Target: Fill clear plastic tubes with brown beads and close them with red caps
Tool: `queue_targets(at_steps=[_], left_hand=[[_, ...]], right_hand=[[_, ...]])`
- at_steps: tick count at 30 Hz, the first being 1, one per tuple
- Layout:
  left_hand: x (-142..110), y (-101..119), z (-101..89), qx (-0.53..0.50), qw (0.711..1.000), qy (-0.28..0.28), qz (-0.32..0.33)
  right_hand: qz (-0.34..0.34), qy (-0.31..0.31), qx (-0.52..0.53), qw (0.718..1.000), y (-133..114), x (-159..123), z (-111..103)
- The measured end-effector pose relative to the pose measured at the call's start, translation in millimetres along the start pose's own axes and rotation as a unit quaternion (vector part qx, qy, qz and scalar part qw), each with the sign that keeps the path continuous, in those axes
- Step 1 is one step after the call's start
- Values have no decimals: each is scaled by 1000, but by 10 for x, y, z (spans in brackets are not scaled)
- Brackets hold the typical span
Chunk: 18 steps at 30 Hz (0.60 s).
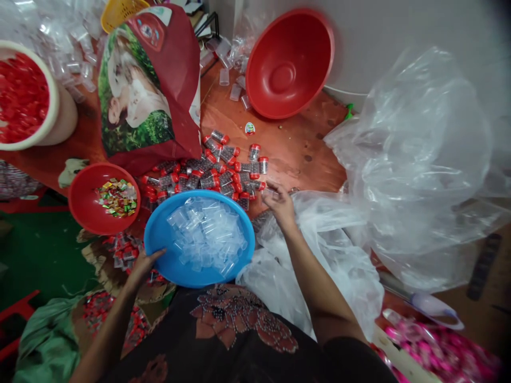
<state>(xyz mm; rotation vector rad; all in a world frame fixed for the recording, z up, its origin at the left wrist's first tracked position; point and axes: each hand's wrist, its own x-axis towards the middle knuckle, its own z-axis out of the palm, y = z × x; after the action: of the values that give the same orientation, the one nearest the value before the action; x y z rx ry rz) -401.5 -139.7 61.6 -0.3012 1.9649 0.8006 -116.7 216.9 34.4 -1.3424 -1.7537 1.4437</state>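
My left hand (140, 267) grips the near-left rim of a blue basin (162, 239) that holds several clear empty plastic vials (205, 236). Beyond the basin, a heap of filled vials with red caps (217, 173) lies on the orange-brown floor. My right hand (279, 202) reaches to the right edge of that heap, fingers curled around something small that I cannot make out. A small red bowl (82, 199) with colourful wrapped candies (117, 197) sits left of the basin.
A large red basin (289, 61) leans against the wall at the back. A printed red bag (149, 85) stands behind the heap. A white tub of red caps (24, 96) is far left. Big clear plastic bags (419, 159) fill the right side.
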Motion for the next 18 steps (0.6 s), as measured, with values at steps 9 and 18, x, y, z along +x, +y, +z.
queue_targets(at_steps=[9, 18], left_hand=[[-18, -16, -6, 9, 1000, -3, 1], [-152, 95, 68, 10, 1000, 3, 3]], right_hand=[[-18, -166, -90, 982, -226, -187, 160], [-68, -203, -377, 901, 345, 126, 483]])
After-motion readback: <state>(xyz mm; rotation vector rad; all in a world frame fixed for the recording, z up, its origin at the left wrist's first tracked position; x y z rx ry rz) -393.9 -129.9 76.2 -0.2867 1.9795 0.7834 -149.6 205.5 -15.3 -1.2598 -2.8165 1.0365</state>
